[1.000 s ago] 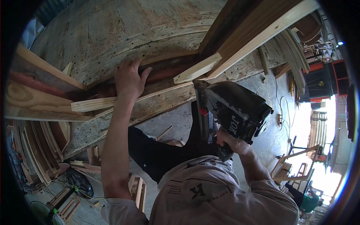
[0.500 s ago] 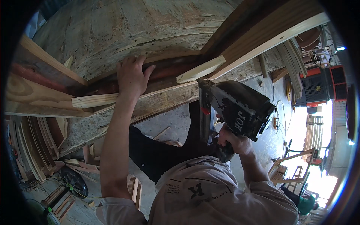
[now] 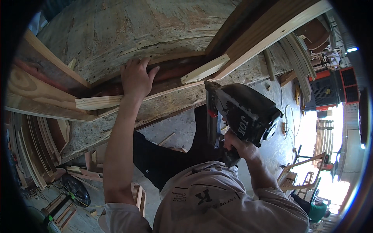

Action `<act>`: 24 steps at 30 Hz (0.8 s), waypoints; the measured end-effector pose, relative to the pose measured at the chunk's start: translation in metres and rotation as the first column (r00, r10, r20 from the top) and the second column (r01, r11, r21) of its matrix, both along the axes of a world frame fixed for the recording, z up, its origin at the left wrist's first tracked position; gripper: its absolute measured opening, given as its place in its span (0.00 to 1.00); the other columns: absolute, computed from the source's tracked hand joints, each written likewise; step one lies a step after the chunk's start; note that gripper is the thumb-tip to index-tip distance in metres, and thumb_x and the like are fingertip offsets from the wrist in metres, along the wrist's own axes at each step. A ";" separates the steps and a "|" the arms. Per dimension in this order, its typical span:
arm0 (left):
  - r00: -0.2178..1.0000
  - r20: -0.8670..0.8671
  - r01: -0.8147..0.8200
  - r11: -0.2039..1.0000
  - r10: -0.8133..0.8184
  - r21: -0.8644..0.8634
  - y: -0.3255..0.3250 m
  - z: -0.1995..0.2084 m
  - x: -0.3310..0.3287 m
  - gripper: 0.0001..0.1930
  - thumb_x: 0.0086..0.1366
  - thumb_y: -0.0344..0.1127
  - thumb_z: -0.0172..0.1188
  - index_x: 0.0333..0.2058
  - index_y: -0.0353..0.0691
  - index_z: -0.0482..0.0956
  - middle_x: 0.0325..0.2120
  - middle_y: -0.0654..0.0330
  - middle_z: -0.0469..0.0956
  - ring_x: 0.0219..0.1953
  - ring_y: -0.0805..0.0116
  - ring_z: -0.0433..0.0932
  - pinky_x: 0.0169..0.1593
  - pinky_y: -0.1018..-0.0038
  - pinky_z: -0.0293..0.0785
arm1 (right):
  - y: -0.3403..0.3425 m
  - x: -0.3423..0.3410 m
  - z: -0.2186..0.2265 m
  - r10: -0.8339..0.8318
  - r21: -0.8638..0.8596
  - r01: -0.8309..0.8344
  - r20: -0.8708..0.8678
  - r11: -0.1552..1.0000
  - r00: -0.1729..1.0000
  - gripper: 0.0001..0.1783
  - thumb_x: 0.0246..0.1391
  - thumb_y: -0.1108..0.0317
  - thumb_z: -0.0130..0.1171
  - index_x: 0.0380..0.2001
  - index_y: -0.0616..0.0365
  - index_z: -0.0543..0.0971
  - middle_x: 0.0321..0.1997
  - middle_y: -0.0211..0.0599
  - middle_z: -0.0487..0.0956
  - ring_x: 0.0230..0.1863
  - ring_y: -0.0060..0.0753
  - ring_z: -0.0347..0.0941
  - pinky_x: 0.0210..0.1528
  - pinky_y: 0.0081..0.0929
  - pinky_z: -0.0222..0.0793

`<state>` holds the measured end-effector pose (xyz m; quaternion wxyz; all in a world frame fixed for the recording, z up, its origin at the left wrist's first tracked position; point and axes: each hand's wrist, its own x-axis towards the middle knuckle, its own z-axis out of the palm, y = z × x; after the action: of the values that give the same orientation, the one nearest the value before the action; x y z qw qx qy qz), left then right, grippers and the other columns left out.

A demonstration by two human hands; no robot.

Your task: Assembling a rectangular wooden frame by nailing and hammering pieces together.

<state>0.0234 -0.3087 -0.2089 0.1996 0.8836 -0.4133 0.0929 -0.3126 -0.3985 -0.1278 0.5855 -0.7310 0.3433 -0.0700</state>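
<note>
My left hand lies across the channel-like rail of a wooden frame, its fingers hooked over the far board and its thumb spread to the right. In my right hand is the handle of a worn black nail gun. Its nose meets or nearly meets the near edge of the frame; I cannot tell whether they touch. Just left of the nose, a pale wood block slants across the frame's right corner. A similar pale block spans the left corner, beside my left forearm.
The frame lies on a rough, stained wooden worktable. Curved wood strips stack at left, and more long strips lie at right. Beyond are a red and black machine, a hose on the floor, and a person in green.
The nail gun and my right hand have shifted slightly left. The frame's right side appears tilted a little in view. My left hand keeps its place on the rail.
</note>
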 end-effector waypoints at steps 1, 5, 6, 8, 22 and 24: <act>1.000 -0.020 0.002 1.000 -0.002 0.013 0.000 0.001 0.000 0.23 0.62 0.52 0.59 0.50 0.44 0.77 0.42 0.54 0.78 0.52 0.56 0.72 0.56 0.58 0.62 | -0.001 -0.002 0.000 0.028 -0.023 -0.029 -0.019 0.999 0.999 0.11 0.54 0.72 0.56 0.18 0.57 0.75 0.16 0.28 0.73 0.20 0.23 0.70 0.26 0.25 0.67; 1.000 -0.003 0.004 1.000 -0.004 -0.018 -0.001 -0.001 -0.001 0.23 0.62 0.52 0.60 0.50 0.44 0.77 0.42 0.54 0.78 0.52 0.56 0.72 0.56 0.58 0.62 | -0.003 -0.006 -0.007 0.055 -0.009 -0.054 0.043 0.998 0.998 0.11 0.54 0.72 0.56 0.18 0.57 0.75 0.16 0.28 0.73 0.20 0.23 0.70 0.25 0.25 0.67; 1.000 0.010 0.006 1.000 -0.006 -0.029 -0.001 -0.001 -0.002 0.23 0.62 0.52 0.60 0.50 0.44 0.77 0.42 0.54 0.78 0.52 0.56 0.72 0.56 0.58 0.62 | -0.003 -0.005 -0.007 0.066 -0.034 -0.064 0.057 0.997 0.996 0.11 0.55 0.72 0.56 0.18 0.57 0.75 0.16 0.28 0.73 0.19 0.23 0.70 0.25 0.25 0.67; 1.000 0.024 0.007 0.999 -0.006 -0.039 -0.001 -0.002 0.000 0.22 0.62 0.51 0.60 0.49 0.44 0.77 0.42 0.54 0.78 0.52 0.56 0.72 0.56 0.58 0.62 | -0.001 -0.001 -0.006 0.080 -0.058 -0.076 0.072 0.995 0.994 0.11 0.55 0.73 0.56 0.18 0.57 0.75 0.16 0.28 0.73 0.19 0.23 0.70 0.25 0.25 0.67; 1.000 0.018 0.010 0.997 -0.008 -0.073 -0.003 0.000 -0.001 0.24 0.62 0.52 0.60 0.47 0.39 0.78 0.44 0.51 0.78 0.50 0.54 0.73 0.55 0.59 0.62 | 0.005 0.015 -0.023 0.014 0.066 -0.012 -0.039 0.998 0.999 0.09 0.59 0.67 0.59 0.25 0.56 0.77 0.18 0.26 0.74 0.21 0.20 0.70 0.26 0.23 0.67; 1.000 0.002 0.009 0.998 -0.008 -0.068 -0.001 -0.001 0.000 0.24 0.62 0.52 0.60 0.47 0.39 0.78 0.44 0.51 0.78 0.50 0.54 0.73 0.55 0.59 0.62 | 0.002 0.012 -0.033 0.017 0.031 -0.016 -0.038 0.999 0.999 0.08 0.58 0.67 0.59 0.25 0.56 0.77 0.18 0.25 0.74 0.21 0.20 0.70 0.26 0.23 0.68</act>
<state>0.0231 -0.3096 -0.2095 0.2295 0.8744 -0.4138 0.1070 -0.3008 -0.3962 -0.1605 0.5906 -0.7260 0.3493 -0.0459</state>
